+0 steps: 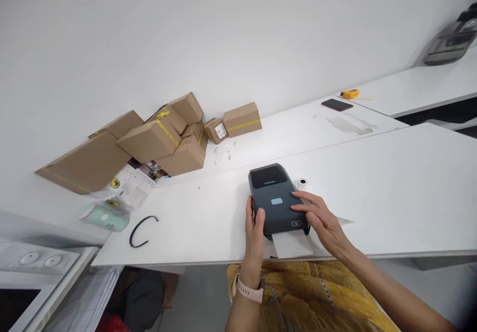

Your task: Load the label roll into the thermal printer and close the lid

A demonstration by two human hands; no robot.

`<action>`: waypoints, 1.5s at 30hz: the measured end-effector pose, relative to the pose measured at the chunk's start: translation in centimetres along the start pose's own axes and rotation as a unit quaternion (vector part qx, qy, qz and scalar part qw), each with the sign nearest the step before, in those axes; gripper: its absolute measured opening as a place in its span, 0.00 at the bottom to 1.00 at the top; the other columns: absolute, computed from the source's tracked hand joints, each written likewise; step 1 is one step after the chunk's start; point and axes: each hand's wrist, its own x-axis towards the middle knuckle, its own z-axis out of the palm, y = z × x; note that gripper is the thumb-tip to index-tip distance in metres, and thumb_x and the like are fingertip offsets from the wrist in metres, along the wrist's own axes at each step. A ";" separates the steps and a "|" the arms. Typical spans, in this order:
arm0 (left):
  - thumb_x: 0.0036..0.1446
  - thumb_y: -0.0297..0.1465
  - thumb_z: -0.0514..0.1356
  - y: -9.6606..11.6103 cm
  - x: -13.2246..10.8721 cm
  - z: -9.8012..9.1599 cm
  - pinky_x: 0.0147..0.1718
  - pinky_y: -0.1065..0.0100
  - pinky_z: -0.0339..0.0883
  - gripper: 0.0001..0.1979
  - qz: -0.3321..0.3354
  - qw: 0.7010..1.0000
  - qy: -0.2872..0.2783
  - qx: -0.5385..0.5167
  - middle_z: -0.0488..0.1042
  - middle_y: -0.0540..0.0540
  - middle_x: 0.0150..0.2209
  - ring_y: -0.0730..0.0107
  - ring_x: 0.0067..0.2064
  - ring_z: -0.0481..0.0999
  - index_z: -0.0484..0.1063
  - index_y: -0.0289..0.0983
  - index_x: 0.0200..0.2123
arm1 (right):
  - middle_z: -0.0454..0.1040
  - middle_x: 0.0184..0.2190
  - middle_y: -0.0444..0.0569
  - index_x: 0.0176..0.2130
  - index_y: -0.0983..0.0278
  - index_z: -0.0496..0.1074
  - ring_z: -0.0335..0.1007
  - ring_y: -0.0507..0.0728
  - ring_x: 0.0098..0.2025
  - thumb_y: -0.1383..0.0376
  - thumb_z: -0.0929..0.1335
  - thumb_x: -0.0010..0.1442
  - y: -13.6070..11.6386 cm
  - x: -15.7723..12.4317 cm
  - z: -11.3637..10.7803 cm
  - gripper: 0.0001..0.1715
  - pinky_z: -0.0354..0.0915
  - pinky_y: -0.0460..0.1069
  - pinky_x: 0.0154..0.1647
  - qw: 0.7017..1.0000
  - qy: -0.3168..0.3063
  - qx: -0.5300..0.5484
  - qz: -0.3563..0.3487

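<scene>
A dark grey-blue label printer [274, 198] lies on the white table [372, 193] near its front edge. White label paper [292, 245] sticks out of its near end. My left hand [255, 237] grips the printer's left side, with the thumb at its upper edge and the fingers along the wall. My right hand [322, 220] rests at the right side, its index and middle fingers stretched flat over the lid; part of the thumb side is hidden. Just behind the printer's right side stands a small white paper roll [302, 184].
Cardboard boxes [152, 138] with yellow tape are piled at the back left. Before them lie plastic packets [134, 188], a mint-green cylinder [104, 216] and a black headband-like loop [134, 232]. A phone [337, 104] and yellow tape measure [350, 94] lie at the back right.
</scene>
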 end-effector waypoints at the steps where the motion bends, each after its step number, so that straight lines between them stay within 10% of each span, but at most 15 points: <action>1: 0.61 0.50 0.61 -0.1 -0.1 0.2 0.68 0.63 0.56 0.39 -0.004 1.000 -0.001 -0.002 0.51 0.46 0.74 0.57 0.73 0.52 0.54 0.45 0.71 | 0.72 0.58 0.50 0.47 0.51 0.77 0.63 0.63 0.62 0.58 0.61 0.71 -0.1 0.2 0.4 0.15 0.62 0.64 0.63 1.000 0.023 0.009 0.016; 4: 0.61 0.48 0.63 -0.2 -0.4 0.4 0.67 0.62 0.58 0.42 -0.026 1.000 0.009 -0.006 0.49 0.46 0.74 0.55 0.73 0.51 0.49 0.46 0.72 | 0.71 0.58 0.50 0.48 0.51 0.75 0.62 0.64 0.64 0.55 0.65 0.69 -0.3 0.3 1.7 0.12 0.59 0.66 0.66 0.992 0.071 0.055 0.093; 8: 0.59 0.48 0.64 -1.0 -1.0 0.4 0.65 0.62 0.61 0.48 -0.070 0.997 0.028 -0.017 0.47 0.45 0.75 0.52 0.73 0.52 0.42 0.47 0.74 | 0.57 0.71 0.50 0.64 0.47 0.61 0.52 0.67 0.71 0.50 0.68 0.64 0.5 -1.0 2.7 0.32 0.54 0.68 0.69 0.949 0.106 0.150 0.255; 13: 0.59 0.49 0.63 -2.4 -1.2 0.3 0.62 0.63 0.65 0.47 -0.082 0.996 0.037 0.003 0.50 0.41 0.74 0.51 0.71 0.57 0.45 0.42 0.73 | 0.55 0.72 0.52 0.69 0.49 0.56 0.51 0.69 0.72 0.48 0.66 0.65 1.8 -2.9 2.8 0.37 0.58 0.68 0.68 0.915 0.055 0.214 0.338; 30: 0.62 0.48 0.59 -3.0 -0.7 0.4 0.62 0.61 0.64 0.39 -0.006 0.997 0.040 0.063 0.59 0.38 0.70 0.53 0.69 0.62 0.52 0.40 0.70 | 0.56 0.71 0.51 0.70 0.48 0.53 0.51 0.65 0.72 0.49 0.64 0.68 1.8 -3.1 3.2 0.35 0.56 0.66 0.68 0.945 0.051 0.163 0.280; 35: 0.59 0.52 0.61 -4.4 -3.7 -0.8 0.58 0.65 0.67 0.41 -0.040 0.995 0.084 0.039 0.61 0.39 0.69 0.55 0.67 0.65 0.54 0.42 0.69 | 0.53 0.73 0.44 0.63 0.47 0.66 0.42 0.65 0.75 0.53 0.62 0.70 0.1 -1.5 2.0 0.24 0.45 0.69 0.72 0.989 0.024 0.041 0.137; 37: 0.58 0.55 0.59 -5.5 -5.8 -1.1 0.53 0.63 0.71 0.33 -0.037 0.988 0.141 0.054 0.71 0.39 0.60 0.55 0.61 0.72 0.67 0.41 0.59 | 0.57 0.71 0.43 0.57 0.47 0.73 0.40 0.65 0.75 0.55 0.61 0.71 -0.5 -1.3 1.6 0.20 0.45 0.70 0.72 0.996 0.002 0.004 0.089; 40: 0.55 0.61 0.57 -6.5 -8.1 -0.7 0.36 0.63 0.74 0.29 -0.111 0.989 0.076 0.056 0.80 0.41 0.35 0.58 0.38 0.80 0.77 0.40 0.35 | 0.57 0.71 0.43 0.59 0.47 0.72 0.41 0.66 0.75 0.55 0.60 0.71 -0.8 -1.7 1.3 0.21 0.48 0.70 0.71 0.997 0.001 -0.015 0.070; 45: 0.46 0.61 0.65 -5.3 -8.0 2.3 0.22 0.68 0.62 0.33 -0.241 0.965 -0.019 -0.100 0.77 0.43 0.26 0.69 0.23 0.73 0.76 0.34 0.32 | 0.55 0.72 0.41 0.63 0.45 0.67 0.40 0.66 0.75 0.55 0.58 0.72 -0.5 -2.9 1.2 0.24 0.47 0.71 0.71 0.998 0.007 -0.037 0.052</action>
